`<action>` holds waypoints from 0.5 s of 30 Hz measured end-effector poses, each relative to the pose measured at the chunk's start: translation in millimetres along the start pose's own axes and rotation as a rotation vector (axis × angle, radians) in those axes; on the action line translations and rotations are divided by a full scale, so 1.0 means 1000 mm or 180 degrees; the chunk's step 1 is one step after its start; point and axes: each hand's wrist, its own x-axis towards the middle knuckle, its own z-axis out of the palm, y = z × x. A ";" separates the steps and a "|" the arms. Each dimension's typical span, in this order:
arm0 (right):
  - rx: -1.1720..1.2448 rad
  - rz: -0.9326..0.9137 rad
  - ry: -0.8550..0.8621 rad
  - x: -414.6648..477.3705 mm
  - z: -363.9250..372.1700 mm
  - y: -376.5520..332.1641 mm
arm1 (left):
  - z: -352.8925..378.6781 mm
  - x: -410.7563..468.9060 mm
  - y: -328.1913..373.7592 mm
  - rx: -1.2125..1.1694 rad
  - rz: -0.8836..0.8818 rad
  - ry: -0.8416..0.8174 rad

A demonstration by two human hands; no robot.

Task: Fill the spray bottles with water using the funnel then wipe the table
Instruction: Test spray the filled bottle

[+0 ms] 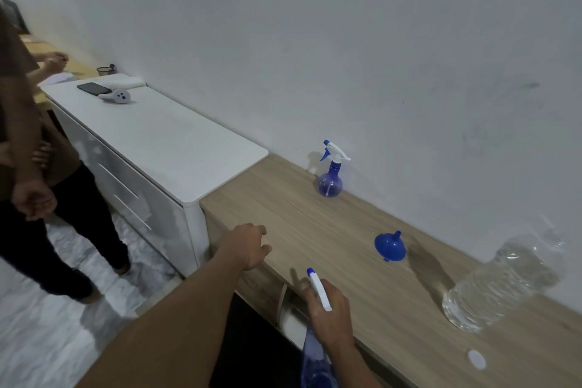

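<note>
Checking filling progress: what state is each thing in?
Spray bottle by wall: upright, sprayer on.
Second spray bottle: sprayer on, gripped by right hand.
Funnel: mouth down on table, spout up.
Water bottle: standing, holds water.
White cap: loose on table.
Left hand: empty, fingers loosely curled.

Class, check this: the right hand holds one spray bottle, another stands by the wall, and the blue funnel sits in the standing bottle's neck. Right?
No. The head view shows the funnel resting on the table, apart from the standing bottle; the rest holds.
</note>
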 end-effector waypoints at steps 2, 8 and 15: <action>0.0247 -0.0061 0.0124 0.000 0.002 -0.004 | 0.004 0.000 -0.001 -0.0011 -0.0022 -0.0017; 0.0328 -0.0305 0.0325 0.009 0.007 -0.007 | 0.015 0.002 -0.006 0.0001 -0.0118 -0.0099; 0.0284 -0.0284 0.0258 0.008 0.020 0.008 | 0.013 0.011 -0.012 -0.0010 -0.0048 -0.0008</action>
